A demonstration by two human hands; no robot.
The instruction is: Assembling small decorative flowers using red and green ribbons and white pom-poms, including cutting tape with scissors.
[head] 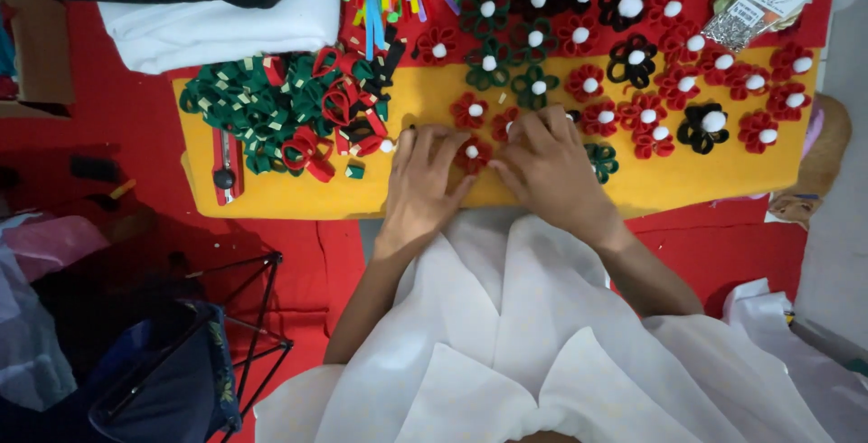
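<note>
Head view: left hand (420, 181), right hand (545, 167) fingers pinching red flower (472, 153) at 12 o'clock; light, soft, crushable; grip petal edges.

Both hands rest on a yellow board (271, 199): the left hand (420, 181) and right hand (547, 167) press around a red felt flower with a white centre (471, 153). Finished red, green and black flowers (646, 72) lie in rows beyond, with loose loops (285, 113) heaped left. The fingertips seem to pinch the petals, though that is hard to tell.
</note>
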